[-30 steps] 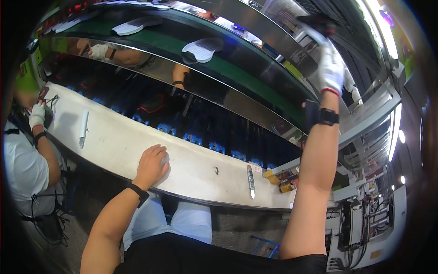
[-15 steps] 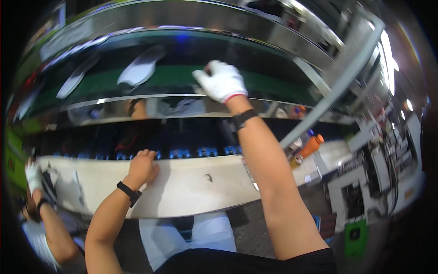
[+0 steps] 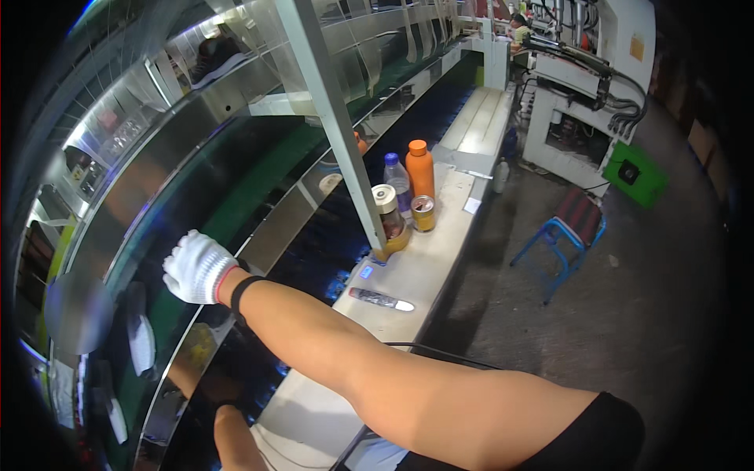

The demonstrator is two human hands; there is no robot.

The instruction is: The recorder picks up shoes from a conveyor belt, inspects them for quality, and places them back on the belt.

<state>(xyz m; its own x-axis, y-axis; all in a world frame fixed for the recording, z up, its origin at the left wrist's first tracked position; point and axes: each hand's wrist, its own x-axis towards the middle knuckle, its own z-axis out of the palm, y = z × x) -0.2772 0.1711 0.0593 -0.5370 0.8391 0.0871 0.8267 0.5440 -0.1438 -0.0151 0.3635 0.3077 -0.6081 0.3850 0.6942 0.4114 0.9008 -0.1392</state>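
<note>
My right hand (image 3: 196, 268), in a white knit glove with a red cuff edge, hovers over the green conveyor belt (image 3: 228, 208). Its fingers are curled in; the palm side is hidden, so whether anything lies inside does not show. Below and left of it, a pale, sole-shaped piece (image 3: 141, 341) rests on the belt, apart from the glove. A second such piece (image 3: 115, 414) lies nearer me. Of my left arm only a bare part (image 3: 236, 439) appears at the lower edge, beside the dark strip along the bench; its fingers cannot be made out.
A slanting grey post (image 3: 334, 118) rises between belt and bench (image 3: 452, 271). On the bench stand an orange bottle (image 3: 420, 171), a clear bottle (image 3: 399, 188), a jar (image 3: 386, 210) and a can (image 3: 423, 213). A marker-like stick (image 3: 381, 299) lies nearer. A blue-framed stool (image 3: 577, 220) stands right.
The view has swung to the right, bringing the bench's right side and stool into fuller view. My right hand's fingers look more curled. My left hand has mostly left the picture.
</note>
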